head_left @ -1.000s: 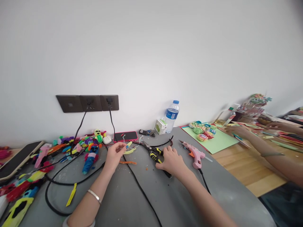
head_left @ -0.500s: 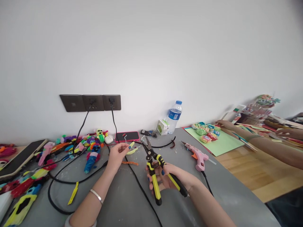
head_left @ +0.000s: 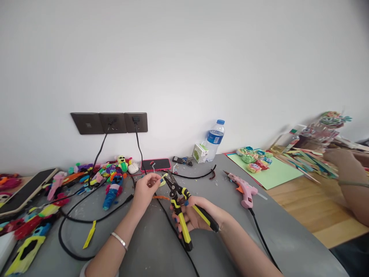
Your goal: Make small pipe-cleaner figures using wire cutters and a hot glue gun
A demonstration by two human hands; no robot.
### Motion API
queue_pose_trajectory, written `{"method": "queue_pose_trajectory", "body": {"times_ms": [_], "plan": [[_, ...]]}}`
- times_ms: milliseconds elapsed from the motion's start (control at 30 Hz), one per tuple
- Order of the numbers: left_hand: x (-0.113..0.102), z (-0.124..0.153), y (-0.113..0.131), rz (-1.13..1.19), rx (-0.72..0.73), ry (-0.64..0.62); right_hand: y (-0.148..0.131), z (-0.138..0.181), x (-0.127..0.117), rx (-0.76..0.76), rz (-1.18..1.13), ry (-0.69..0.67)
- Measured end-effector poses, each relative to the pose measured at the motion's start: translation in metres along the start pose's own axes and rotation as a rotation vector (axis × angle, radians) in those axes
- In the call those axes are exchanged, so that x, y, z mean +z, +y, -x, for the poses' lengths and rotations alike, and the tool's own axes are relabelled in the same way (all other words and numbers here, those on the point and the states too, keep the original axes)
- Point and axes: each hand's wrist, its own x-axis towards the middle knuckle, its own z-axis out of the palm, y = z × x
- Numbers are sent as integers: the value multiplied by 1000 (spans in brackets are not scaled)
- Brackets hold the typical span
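Observation:
Between thumb and fingertips my left hand (head_left: 147, 189) pinches a short pale-yellow pipe cleaner piece (head_left: 164, 178). My right hand (head_left: 193, 215) is wrapped round black-and-yellow pliers (head_left: 182, 223), their handles spread apart. The jaws point up and left, close to the yellow piece; whether they touch it I cannot tell. Below the jaws an orange pipe cleaner (head_left: 160, 197) lies on the grey table (head_left: 152, 246). Behind my left hand lies a phone with a pink edge (head_left: 157, 164).
Pipe-cleaner figures (head_left: 112, 192) and black cables (head_left: 77, 221) crowd the left. A pink glue gun (head_left: 244, 189) lies at right, beside green paper (head_left: 276, 175) bearing paper flowers. A water bottle (head_left: 215, 140) and small box (head_left: 200, 153) stand by the wall. A co-worker's arm (head_left: 353, 181) reaches in at far right.
My right hand has brought the pliers left, so their jaws are now close to my left fingertips and the yellow piece. The co-worker's arm has drawn back to the right.

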Motion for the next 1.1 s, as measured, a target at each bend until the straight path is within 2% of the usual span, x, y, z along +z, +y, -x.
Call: {"method": "queue_pose_trajectory", "body": {"times_ms": [167, 400, 500, 700, 867, 967, 1100], "plan": [[-1, 1, 2, -61, 59, 45, -1, 0, 9, -14, -12, 76], [-3, 2, 5, -94, 139, 69, 4, -1, -1, -39, -67, -27], [-2, 3, 5, -105, 150, 60, 10, -2, 3, -71, -108, -39], [-3, 4, 4, -109, 172, 51, 21, -3, 19, -177, -145, 44], [-4, 3, 6, -115, 145, 67, 19, 4, 13, -284, -219, 124], [1, 5, 7, -177, 170, -29, 12, 14, 7, -344, -259, 142], [8, 10, 5, -271, 214, -219, 4, 28, -1, -333, -162, 253]]}}
